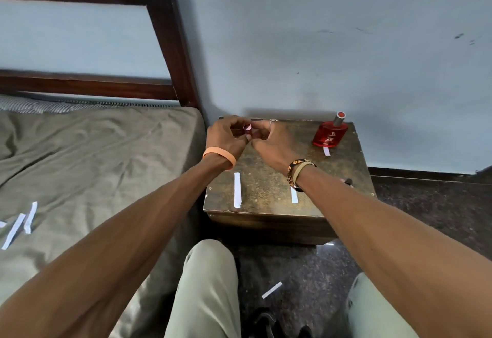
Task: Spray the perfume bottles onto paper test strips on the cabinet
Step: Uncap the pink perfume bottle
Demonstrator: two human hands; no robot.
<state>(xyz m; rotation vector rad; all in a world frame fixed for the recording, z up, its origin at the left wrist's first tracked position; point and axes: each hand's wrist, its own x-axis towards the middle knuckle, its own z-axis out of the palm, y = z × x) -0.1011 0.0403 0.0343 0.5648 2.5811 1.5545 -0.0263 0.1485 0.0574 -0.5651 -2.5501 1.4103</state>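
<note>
Cap (247, 128) pinched by left hand (226, 136), right hand (274, 143), bottle (330, 134) apart

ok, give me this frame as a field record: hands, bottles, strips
left hand: pinches small red cylindrical item over rear left of brown wooden cabinet
right hand: fingertips at the same item; grip unclear
flat red perfume bottle: upright, rear right of cabinet, grey cap on, untouched
white paper strips: three on cabinet; two near front edge, one just in front of bottle
stray strips: at least two on olive bedsheet, one on dark floor
</note>
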